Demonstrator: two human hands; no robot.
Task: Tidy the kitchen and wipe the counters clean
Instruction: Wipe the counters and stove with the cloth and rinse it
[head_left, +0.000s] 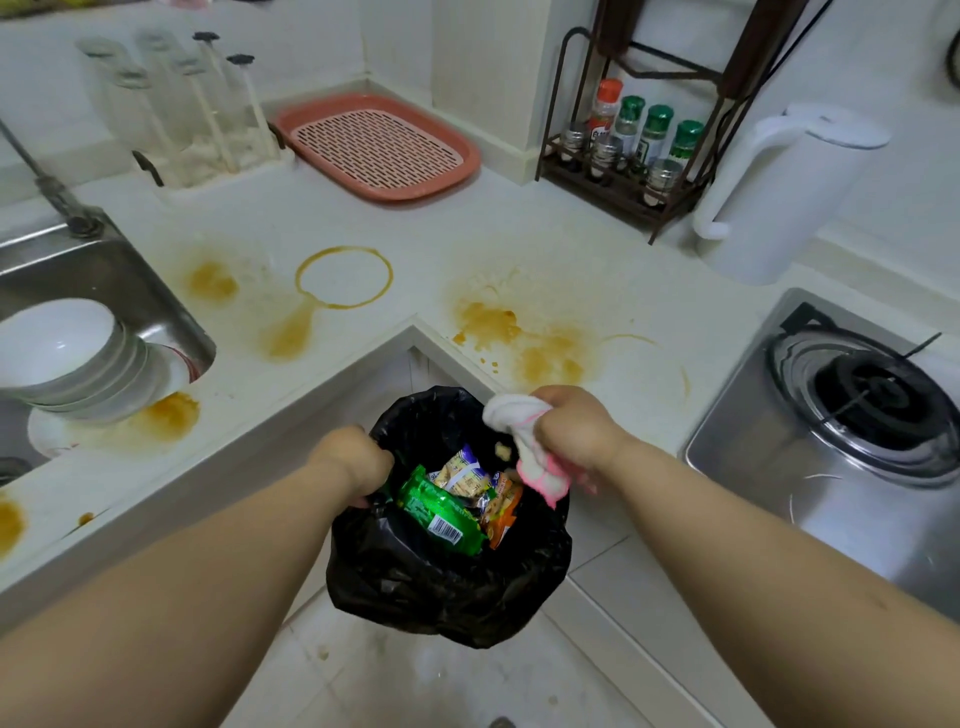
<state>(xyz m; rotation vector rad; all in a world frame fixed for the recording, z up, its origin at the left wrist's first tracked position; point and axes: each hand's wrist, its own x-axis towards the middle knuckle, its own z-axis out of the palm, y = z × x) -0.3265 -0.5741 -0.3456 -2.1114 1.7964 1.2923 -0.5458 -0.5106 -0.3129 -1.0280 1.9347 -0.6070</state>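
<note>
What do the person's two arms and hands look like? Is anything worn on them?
Both forearms are bare up to the picture's lower edge; no sleeves show. The left hand and the right hand wear no gloves. No watch, bracelet or ring is visible, and no markings show on either arm.

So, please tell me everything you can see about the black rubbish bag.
The black rubbish bag looks like thin, glossy, crinkled plastic. It hangs open in the air below the corner of the white counter, above the tiled floor. The left hand grips its rim on one side; the right hand, which also holds a white and pink cloth, is at the opposite rim. Inside lie snack wrappers: a green packet with a barcode, and some pale and orange ones.
</note>
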